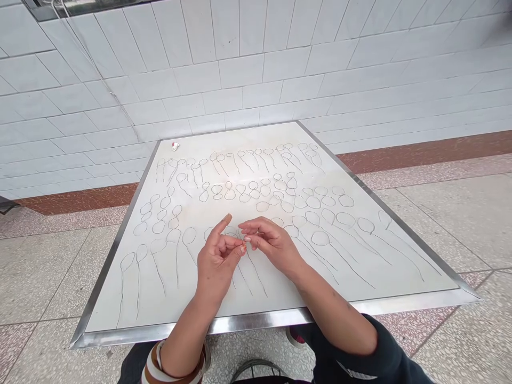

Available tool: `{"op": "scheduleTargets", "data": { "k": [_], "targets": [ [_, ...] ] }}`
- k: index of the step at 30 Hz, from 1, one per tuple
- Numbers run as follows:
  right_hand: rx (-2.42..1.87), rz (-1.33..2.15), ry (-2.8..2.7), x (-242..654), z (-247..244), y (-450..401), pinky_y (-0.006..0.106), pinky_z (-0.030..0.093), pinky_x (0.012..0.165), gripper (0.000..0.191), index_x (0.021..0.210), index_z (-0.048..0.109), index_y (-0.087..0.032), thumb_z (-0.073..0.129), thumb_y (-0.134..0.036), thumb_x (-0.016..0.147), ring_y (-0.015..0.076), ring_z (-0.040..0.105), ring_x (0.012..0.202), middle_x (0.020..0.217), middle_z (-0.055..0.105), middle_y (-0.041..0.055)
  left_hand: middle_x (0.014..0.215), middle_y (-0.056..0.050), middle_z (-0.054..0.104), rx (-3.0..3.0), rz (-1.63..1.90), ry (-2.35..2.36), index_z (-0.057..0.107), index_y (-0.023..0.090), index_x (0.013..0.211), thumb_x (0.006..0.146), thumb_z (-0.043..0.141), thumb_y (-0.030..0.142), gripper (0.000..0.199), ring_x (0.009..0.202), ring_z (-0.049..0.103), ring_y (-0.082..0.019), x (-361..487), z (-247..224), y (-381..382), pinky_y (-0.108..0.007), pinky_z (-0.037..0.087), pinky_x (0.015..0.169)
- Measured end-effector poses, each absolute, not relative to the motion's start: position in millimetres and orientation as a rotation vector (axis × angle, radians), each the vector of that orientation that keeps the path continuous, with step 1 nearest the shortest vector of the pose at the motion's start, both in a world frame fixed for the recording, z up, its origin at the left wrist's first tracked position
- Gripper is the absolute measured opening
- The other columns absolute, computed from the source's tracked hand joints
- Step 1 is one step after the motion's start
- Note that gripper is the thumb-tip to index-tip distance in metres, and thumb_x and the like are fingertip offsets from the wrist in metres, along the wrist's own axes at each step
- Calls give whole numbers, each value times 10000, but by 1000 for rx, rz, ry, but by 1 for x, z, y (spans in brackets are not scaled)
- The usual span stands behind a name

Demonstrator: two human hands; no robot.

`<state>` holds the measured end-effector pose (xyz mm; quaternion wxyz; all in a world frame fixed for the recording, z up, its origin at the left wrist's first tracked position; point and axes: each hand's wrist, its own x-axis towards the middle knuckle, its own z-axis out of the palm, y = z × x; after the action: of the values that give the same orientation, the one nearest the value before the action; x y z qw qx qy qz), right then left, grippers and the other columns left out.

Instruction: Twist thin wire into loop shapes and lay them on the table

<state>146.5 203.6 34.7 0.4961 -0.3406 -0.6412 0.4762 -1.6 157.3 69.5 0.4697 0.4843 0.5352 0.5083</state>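
Note:
Above the near middle of the white table, my left hand (218, 258) and my right hand (274, 242) meet at their fingertips. My left thumb and index finger are pinched together, the other fingers partly raised. Opposite them, my right thumb and fingers close on the same spot. A thin wire (256, 271) runs down from the pinched fingertips; its upper part is mostly hidden by the fingers. Around my hands lie wires bent into a single loop with a long tail, such as the looped wire (320, 238) to the right and another (189, 236) to the left.
The table (280, 317) has a metal edge. Farther back lie several figure-eight wires (217, 192) and a row of looped wires (240, 156). A small white and red object (175, 145) sits at the far left corner. Behind stands a white tiled wall (240, 98).

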Motion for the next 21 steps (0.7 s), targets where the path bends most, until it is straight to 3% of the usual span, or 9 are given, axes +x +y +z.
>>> {"op": "scheduleTargets", "data": {
  "k": [8,14,17,19,21],
  "targets": [
    [-873,1270,-1435,145,38,200,217,454,495,119,962,657,-251,634,-251,846,77,512,576,804,585,-11,781,18,697,1118,1318,1258,512,287,1354,744,745,225,656,671,631,-115,1,64,157,-246,520,676],
    [-916,1238,-1492,143,42,199,227,423,490,102,935,657,-249,647,-265,834,75,508,563,813,565,-13,704,43,668,1001,1391,1129,482,262,1359,753,751,216,665,677,624,-115,4,54,157,-281,522,748],
    [-901,1269,-1491,143,42,200,235,431,512,232,1073,624,-279,646,-292,842,82,507,589,845,569,-14,704,51,657,939,1403,1100,508,262,1329,753,754,201,629,702,619,-105,3,50,160,-270,503,775],
    [-884,1334,-1442,142,40,199,243,442,525,379,1228,517,-308,623,-333,866,87,513,605,904,584,-11,695,59,638,887,1437,1109,533,258,1303,756,752,194,593,711,606,-92,2,48,162,-254,488,796],
    [-880,1385,-1428,139,37,197,252,455,556,429,1256,453,-304,624,-363,867,98,532,655,957,593,-3,677,71,610,829,1503,1114,543,257,1292,758,751,190,577,707,595,-81,2,47,163,-248,479,815]
  ]
}}
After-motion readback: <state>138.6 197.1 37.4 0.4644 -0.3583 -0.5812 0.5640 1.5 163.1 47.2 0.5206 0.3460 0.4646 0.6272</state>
